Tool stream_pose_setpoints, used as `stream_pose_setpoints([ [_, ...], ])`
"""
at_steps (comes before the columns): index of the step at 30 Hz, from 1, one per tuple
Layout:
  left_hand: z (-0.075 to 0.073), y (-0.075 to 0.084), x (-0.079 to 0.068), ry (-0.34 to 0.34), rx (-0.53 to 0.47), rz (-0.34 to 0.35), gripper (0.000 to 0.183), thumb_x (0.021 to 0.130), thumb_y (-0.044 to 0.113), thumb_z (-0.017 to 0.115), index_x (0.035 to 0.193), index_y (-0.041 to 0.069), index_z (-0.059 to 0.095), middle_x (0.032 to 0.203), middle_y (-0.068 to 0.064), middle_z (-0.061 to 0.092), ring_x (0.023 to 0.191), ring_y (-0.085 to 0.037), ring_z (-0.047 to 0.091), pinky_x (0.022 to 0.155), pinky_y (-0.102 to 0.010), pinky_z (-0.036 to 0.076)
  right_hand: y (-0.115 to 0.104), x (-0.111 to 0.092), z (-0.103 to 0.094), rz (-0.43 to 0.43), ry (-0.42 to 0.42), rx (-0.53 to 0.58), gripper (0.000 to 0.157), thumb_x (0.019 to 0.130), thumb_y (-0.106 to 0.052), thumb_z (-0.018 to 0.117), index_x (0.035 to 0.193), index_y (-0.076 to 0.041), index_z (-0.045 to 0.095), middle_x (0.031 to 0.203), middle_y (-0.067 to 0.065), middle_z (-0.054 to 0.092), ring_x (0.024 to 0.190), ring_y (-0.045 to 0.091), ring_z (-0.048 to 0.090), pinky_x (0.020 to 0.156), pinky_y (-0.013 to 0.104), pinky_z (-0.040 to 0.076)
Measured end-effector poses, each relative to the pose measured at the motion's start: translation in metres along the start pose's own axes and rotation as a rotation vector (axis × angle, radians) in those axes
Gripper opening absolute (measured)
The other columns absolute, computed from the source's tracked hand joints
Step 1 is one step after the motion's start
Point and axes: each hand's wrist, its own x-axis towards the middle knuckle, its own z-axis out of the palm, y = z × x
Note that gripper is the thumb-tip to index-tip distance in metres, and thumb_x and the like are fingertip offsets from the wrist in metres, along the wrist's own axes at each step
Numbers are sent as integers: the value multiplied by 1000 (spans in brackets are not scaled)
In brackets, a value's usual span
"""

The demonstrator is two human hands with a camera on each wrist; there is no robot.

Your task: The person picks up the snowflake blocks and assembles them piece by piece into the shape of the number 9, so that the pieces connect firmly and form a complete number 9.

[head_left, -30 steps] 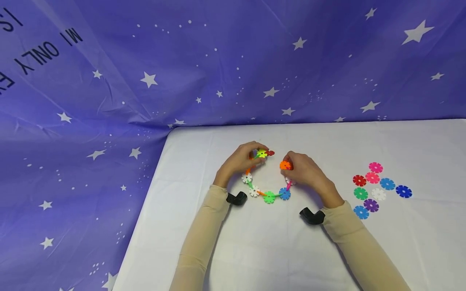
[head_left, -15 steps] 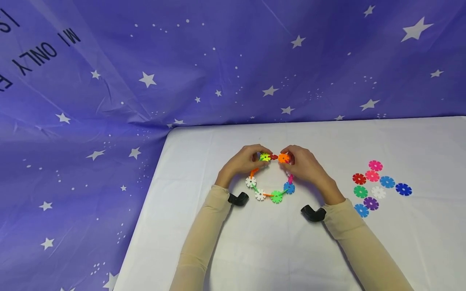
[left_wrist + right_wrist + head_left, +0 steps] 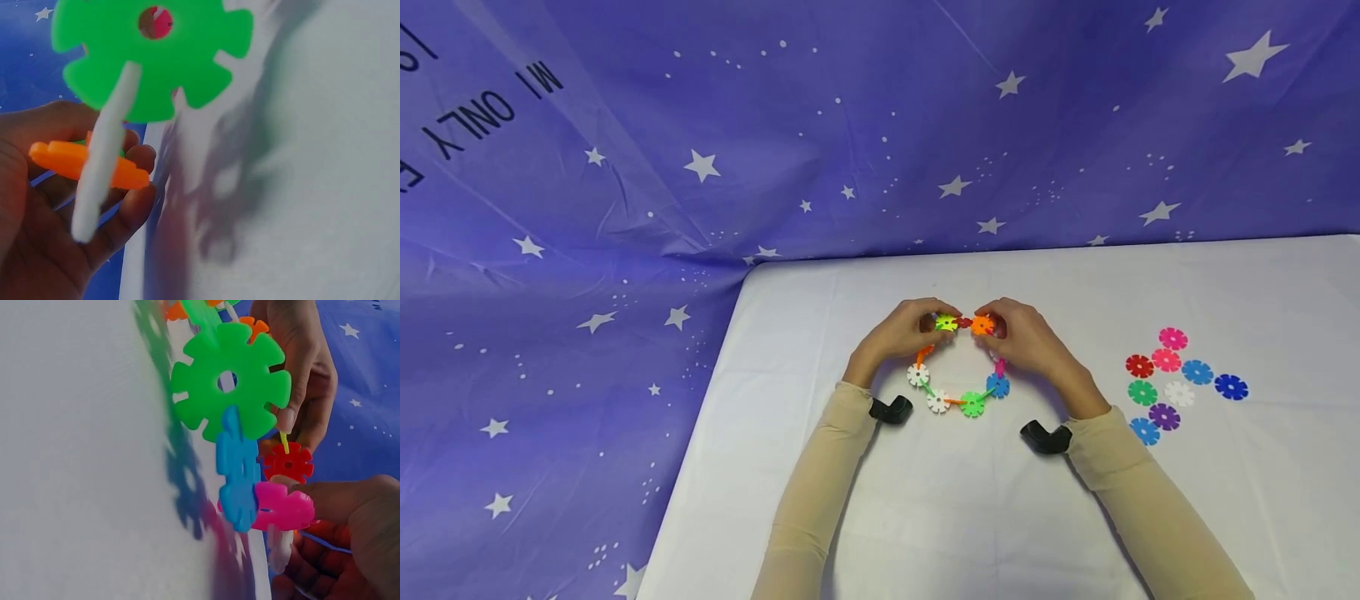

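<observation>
Notched plastic snowflake discs, slotted edge to edge, form a ring raised in front of me. At its far side my left hand point(image 3: 901, 332) pinches a yellow-green disc point(image 3: 946, 323), and my right hand point(image 3: 1030, 340) pinches an orange disc point(image 3: 982, 325). Between the two sits a red disc point(image 3: 964, 322), the orange one right at its edge. The near side carries white point(image 3: 937, 402), green point(image 3: 972, 405) and blue point(image 3: 997, 385) discs. In the right wrist view a pink disc point(image 3: 284, 509) lies by the right thumb. Fingers partly hide the ring's sides.
Several loose discs lie on the white tablecloth point(image 3: 970, 517) at the right, among them a red one point(image 3: 1139, 366), a purple one point(image 3: 1164, 417) and a dark blue one point(image 3: 1231, 387). A purple star-patterned curtain point(image 3: 880, 125) hangs behind and left of the table.
The right hand has brought the orange disc up and left to the red disc, narrowing the gap in the ring. The ring's near side has shifted slightly right. Over the last half second both hands barely move.
</observation>
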Motion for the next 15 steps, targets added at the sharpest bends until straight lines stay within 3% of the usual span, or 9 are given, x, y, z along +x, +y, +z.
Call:
stream_pose_setpoints([
  [8, 1, 2, 1, -16, -6, -41, 35, 90, 14, 71, 125, 11, 66, 112, -4, 68, 71, -12, 51, 67, -20, 42, 6, 0, -5, 4, -71, 148, 39, 87, -5, 69, 124, 3, 61, 94, 13, 60, 79, 21, 49, 68, 27, 41],
  [15, 0, 2, 0, -14, -25, -49, 36, 90, 14, 71, 125, 9, 66, 106, -4, 68, 69, -12, 49, 65, -20, 40, 14, -1, -13, -29, -139, 256, 40, 91, 2, 54, 131, 2, 57, 103, 14, 59, 84, 22, 46, 72, 22, 38],
])
